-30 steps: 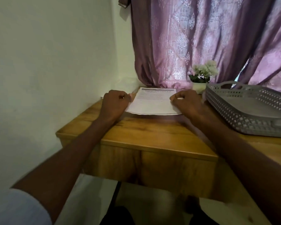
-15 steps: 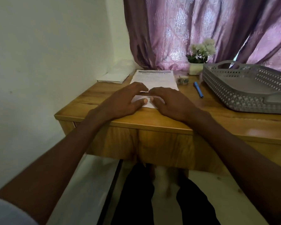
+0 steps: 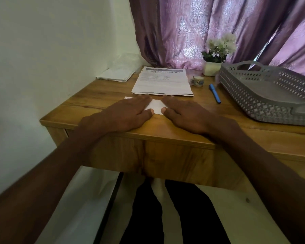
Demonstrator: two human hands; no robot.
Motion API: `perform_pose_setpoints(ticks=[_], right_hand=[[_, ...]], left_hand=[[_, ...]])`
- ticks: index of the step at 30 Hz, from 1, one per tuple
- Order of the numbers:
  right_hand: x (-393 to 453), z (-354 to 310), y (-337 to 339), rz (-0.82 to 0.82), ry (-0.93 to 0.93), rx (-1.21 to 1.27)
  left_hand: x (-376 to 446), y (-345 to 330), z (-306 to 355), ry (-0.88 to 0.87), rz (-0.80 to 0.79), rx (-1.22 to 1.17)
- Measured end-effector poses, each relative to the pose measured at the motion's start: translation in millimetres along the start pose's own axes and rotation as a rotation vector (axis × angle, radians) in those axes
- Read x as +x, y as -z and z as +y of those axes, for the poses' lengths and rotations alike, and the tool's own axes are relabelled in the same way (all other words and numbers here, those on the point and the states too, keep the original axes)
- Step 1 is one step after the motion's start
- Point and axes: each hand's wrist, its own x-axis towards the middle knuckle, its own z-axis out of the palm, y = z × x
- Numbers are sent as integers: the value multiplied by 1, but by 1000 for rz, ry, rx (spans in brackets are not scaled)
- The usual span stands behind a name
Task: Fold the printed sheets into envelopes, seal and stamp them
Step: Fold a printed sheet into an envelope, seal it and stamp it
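Spread further apart since half a second ago: left hand (image 3: 128, 114) and right hand (image 3: 187, 114), both flat on the folded sheet (image 3: 154, 107) with more white paper showing between them. Shifted too, the head camera, now closer over the near edge of the surface (image 3: 88, 101).

Head view: both hands open, fingers straight, palms down, thumbs nearly meeting over the near edge of the folded sheet. Lying near the front of the surface, that sheet, mostly covered, with one corner peeking out beyond the left fingers. Just behind it and apart from it, the stack of printed sheets (image 3: 163, 81). To the far left by the wall, what look like envelopes (image 3: 115, 74). To the right of the stack, a small roll of what may be stamps or stickers (image 3: 196, 81), a blue pen (image 3: 214, 93) and a grey basket (image 3: 264, 92), with a potted plant (image 3: 217, 55) at the back.

Probably mid-crease. To do it well: keep even pressure, sweep outward from the middle toward both ends, check the edges line up before flattening fully. Worth avoiding a skewed fold, since a crooked sheet may not slip cleanly into an envelope. Worth keeping the paper from sliding toward the stack behind.
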Motion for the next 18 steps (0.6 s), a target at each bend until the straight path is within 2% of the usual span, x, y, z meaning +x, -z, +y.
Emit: perform_pose_setpoints(ticks=[9, 16, 18], right_hand=[[-8, -1, 0, 17, -105, -20], [-16, -4, 0, 149, -84, 47], [-19, -4, -1, 178, -72, 70]], left_hand=[[-11, -3, 10, 301, 43, 41], [-15, -8, 8, 300, 215, -67], [-15, -7, 6, 322, 217, -90]])
